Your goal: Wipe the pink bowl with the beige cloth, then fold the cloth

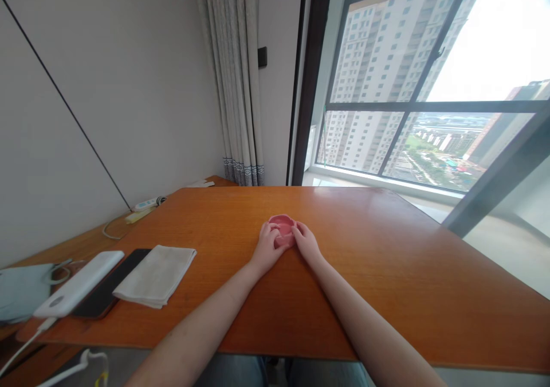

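Observation:
A small pink dish with a wavy rim (283, 226) rests on the wooden table, a little beyond its middle. My left hand (268, 246) grips the dish from the left, with its fingers over the rim and its thumb along the near side. On the opposite side, my right hand (305, 239) holds the right edge between thumb and fingers. Parts of the near wall and both sides of the dish are hidden behind my fingers.
To the left on the table (387, 295) lie a folded beige cloth (157, 275), a black phone (109, 286) and a white power bank (79, 284) with a cable plugged in. A power strip (146, 204) lies by the wall. A window is at the right.

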`<state>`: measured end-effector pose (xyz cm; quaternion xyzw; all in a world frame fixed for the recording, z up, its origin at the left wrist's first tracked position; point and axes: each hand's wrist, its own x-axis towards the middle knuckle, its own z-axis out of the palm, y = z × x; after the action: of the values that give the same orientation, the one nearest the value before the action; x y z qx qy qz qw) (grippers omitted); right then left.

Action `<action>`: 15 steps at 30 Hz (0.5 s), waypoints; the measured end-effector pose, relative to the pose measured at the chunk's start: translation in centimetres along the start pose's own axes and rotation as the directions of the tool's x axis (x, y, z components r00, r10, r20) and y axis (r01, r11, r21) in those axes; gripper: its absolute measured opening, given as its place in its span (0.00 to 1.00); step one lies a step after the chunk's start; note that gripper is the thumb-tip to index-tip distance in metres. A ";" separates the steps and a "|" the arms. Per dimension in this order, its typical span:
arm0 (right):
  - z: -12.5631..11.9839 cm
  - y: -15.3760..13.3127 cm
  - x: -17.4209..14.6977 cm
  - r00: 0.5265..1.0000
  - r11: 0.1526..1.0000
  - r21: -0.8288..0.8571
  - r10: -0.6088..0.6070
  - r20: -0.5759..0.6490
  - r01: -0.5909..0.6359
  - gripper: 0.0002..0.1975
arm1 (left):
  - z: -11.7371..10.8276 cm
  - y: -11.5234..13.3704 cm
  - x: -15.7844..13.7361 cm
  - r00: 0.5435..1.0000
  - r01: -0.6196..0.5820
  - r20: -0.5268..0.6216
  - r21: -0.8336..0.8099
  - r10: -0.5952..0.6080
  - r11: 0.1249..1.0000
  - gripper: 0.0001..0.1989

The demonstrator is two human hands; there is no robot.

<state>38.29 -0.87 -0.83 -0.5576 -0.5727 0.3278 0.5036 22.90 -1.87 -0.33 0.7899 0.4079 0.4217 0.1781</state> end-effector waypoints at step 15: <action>-0.2 0.4 0.0 1.000 0.996 -0.087 0.021 0.013 -0.020 0.16 | -10.1 -2.2 -2.5 0.941 0.256 -0.298 0.309 -0.163 0.916 0.12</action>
<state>38.58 -0.81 -1.13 -0.5827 -0.5842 0.3113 0.4715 12.83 -3.16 2.81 0.6962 0.5783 0.4245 0.0258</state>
